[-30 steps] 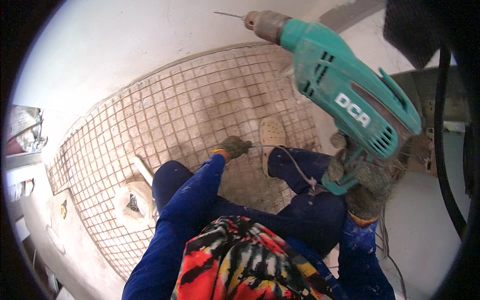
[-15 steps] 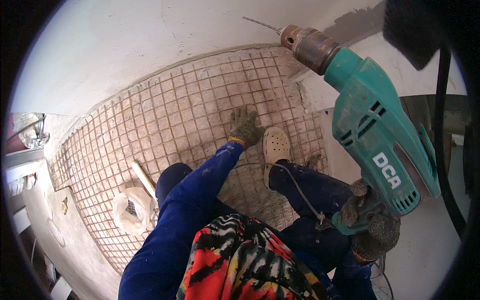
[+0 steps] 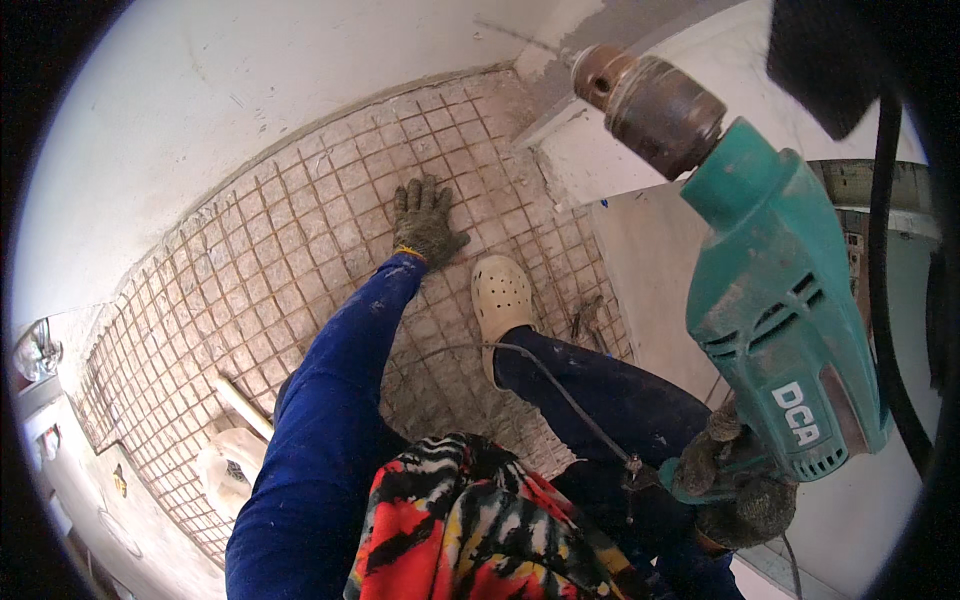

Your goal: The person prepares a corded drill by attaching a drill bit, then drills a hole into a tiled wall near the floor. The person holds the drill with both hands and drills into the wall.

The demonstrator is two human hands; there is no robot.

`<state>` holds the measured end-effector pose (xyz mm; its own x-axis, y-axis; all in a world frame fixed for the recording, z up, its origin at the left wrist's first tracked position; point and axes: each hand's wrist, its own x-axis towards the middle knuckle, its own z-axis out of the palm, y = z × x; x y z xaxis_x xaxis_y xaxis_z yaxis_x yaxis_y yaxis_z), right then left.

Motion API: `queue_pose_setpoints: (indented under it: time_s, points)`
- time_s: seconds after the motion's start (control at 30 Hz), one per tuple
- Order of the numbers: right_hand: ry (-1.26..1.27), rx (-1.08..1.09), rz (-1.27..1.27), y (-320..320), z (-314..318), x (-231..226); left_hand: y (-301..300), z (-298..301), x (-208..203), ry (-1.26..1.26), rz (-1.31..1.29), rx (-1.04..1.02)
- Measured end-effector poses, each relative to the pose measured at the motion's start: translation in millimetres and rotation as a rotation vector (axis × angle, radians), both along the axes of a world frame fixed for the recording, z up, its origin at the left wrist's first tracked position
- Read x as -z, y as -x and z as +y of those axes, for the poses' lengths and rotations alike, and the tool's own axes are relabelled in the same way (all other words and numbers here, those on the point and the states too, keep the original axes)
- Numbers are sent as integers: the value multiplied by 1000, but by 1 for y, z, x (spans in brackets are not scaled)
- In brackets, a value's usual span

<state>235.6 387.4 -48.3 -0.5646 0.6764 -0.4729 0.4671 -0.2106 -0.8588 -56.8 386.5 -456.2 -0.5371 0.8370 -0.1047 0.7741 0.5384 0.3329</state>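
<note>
My left hand (image 3: 427, 220), in a dark work glove, lies open with fingers spread on the rusty rebar mesh (image 3: 300, 210) that covers the rough floor. My gloved right hand (image 3: 735, 480) is wrapped round the handle of a green power drill (image 3: 780, 290), held up at the right. Its brown metal chuck (image 3: 660, 110) carries a thin drill bit (image 3: 515, 35), blurred, which points up and left toward the pale wall. Beside my left hand stands my foot in a beige clog (image 3: 503, 300). The drill's cord (image 3: 530, 360) runs over my leg.
A pale wall (image 3: 270, 90) borders the mesh on the far side. At lower left are a whitish bag (image 3: 225, 468) and a pale stick (image 3: 243, 405). A low white ledge (image 3: 640, 150) lies behind the drill. A black strap (image 3: 882, 250) hangs at far right.
My left hand has shifted left and away from me along the mesh, fingers now spread wider. The drill appears slightly larger and farther right. The view has turned, moving the bag toward lower left.
</note>
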Motion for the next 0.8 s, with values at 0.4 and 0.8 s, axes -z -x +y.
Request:
queue_pose_setpoints:
  time_s: [0.4, 0.8]
  points:
    - [22, -265, -207, 64, 52, 16, 14, -1, -2, -103, 62, -4]
    - [1, -510, -434, 148, 149, -21, 11, -8, 13, 121, -147, 6]
